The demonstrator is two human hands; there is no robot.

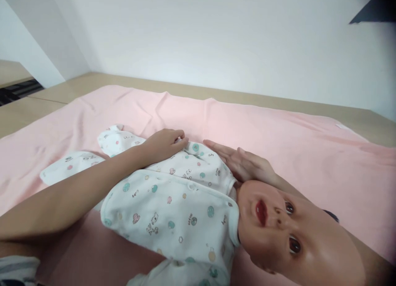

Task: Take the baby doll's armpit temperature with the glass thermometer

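A baby doll [297, 232] lies on its back, its head to the right and its legs to the left. It wears a white baby outfit [173, 211] printed with small animals and coloured dots; a front panel overlaps across the chest. Reaching over the doll's body, my left hand [165, 145] has its fingers closed on the outfit's far edge near the waist. Beyond the doll's shoulder is my right hand [243, 162], fingers stretched out beside the far side of the outfit. Behind the doll's head, part of my right forearm is hidden.
A pink cloth [293, 141] with some creases lies under the doll. It covers much of a light wooden table [235, 97], which meets a white wall [216, 42]. A dark shape [377, 9] hangs into the upper right corner.
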